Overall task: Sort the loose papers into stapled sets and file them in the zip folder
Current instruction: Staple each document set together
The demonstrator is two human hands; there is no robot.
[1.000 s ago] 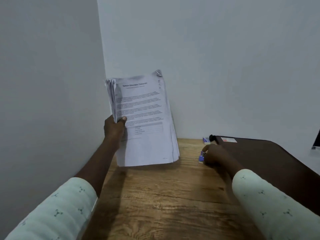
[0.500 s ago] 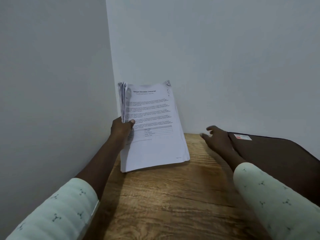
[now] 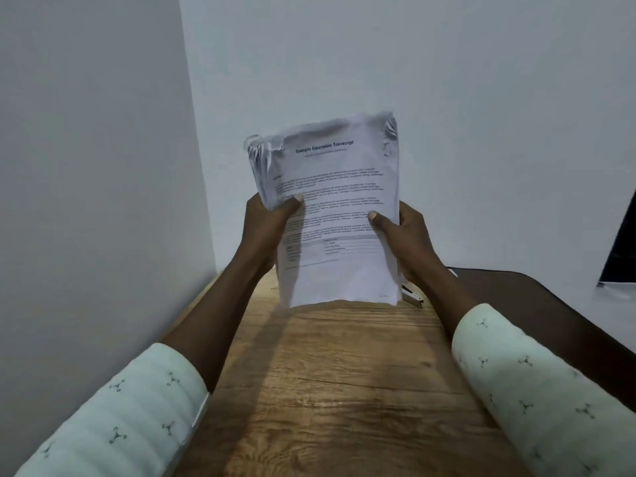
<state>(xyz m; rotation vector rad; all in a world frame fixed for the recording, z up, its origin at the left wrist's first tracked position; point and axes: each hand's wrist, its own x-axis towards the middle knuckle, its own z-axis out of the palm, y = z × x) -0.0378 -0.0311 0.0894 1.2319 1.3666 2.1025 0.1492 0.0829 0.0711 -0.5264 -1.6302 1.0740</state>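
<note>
A thick stack of white printed papers (image 3: 339, 215), its top sheet headed "Sample Education Transcript", stands upright with its lower edge just above the wooden table (image 3: 330, 380). My left hand (image 3: 266, 222) grips the stack's left edge, thumb on the front sheet. My right hand (image 3: 404, 235) grips the right edge the same way. The stack's upper corners are curled and crumpled. A dark brown zip folder (image 3: 537, 304) lies flat on the table at the right, partly behind my right forearm. A small stapler (image 3: 413, 297) peeks out beside the stack's lower right corner.
White walls close in at the left and back, meeting in a corner behind the papers. A dark object (image 3: 621, 242) leans at the far right edge of the view. The table's wooden surface stretches toward me between my forearms.
My right hand left the area by the zip folder and took hold of the stack's right edge. The stack shifted right, toward the middle, and is now held by both hands.
</note>
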